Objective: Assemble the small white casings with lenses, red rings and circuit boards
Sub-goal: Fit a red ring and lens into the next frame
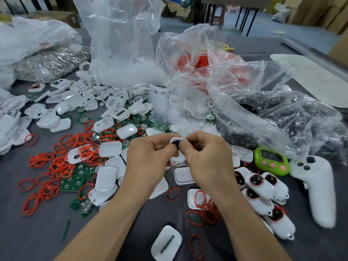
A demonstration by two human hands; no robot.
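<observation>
Both hands meet above the middle of the table around one small white casing (176,139). My left hand (150,157) pinches its left side. My right hand (205,155) pinches a dark lens part (177,144) against the casing's underside. Loose red rings (56,166) lie scattered to the left, with more red rings (207,210) just right of my forearms. Green circuit boards (72,182) sit among white casing halves (105,183). Several assembled casings (261,189) with dark lenses and red rims are piled at the right.
Clear plastic bags (122,44) of white parts, red rings and dark lenses crowd the back and right. A bag of metal pieces (50,63) lies back left. A green timer (271,160) and a white controller (318,189) sit at the right. The table (28,232) is dark grey.
</observation>
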